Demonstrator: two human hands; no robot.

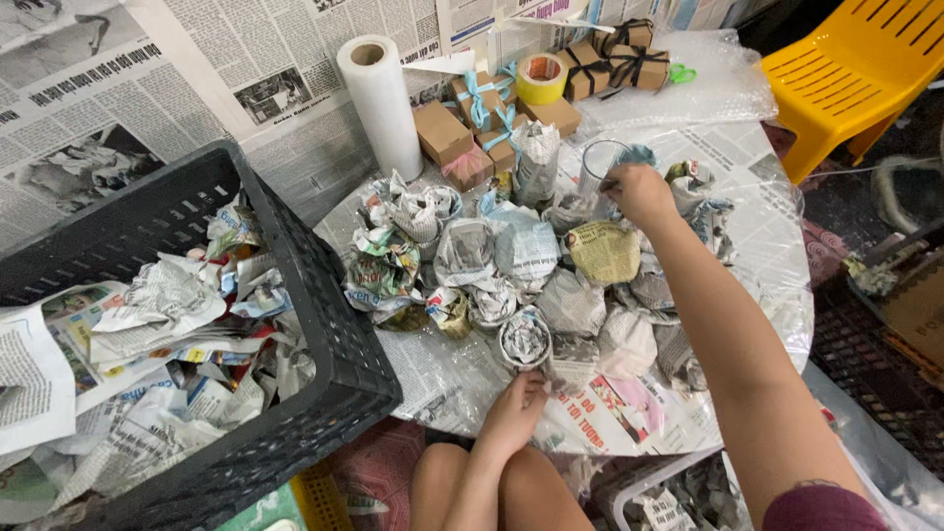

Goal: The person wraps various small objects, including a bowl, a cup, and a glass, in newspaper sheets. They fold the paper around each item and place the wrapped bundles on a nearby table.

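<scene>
Right hand [639, 192] is stretched to the far side of the surface [777, 246], grip closed on the rim of a clear drinking glass [597, 167]. The glass stands upright and bare at the back of the pile, just beside a tall newspaper-wrapped piece [536, 162]. Left hand [513, 413] sits at the near edge, fingers loosely curled and touching a newspaper-wrapped cup [525, 337] with its open mouth facing up; looks like a steadying touch rather than a full grip, though the angle hides the fingertips, so I can't tell for sure. Between the hands lies a packed cluster of newspaper-wrapped bundles [526, 251], touching one another on newspaper sheets over clear plastic, probably so they cushion each other and don't roll. Black plastic crate [324, 324] on the left holds loose crumpled newspaper [167, 315], close to the left hand, so padding is within reach. At the back, out of the working area: white paper roll [381, 103] upright, small cardboard boxes with teal ribbon [477, 113], yellow tape roll [541, 79], dark-ribboned boxes [619, 54] on bubble wrap [708, 88]. Yellow plastic chair [851, 74] stands off to the right, apart.
</scene>
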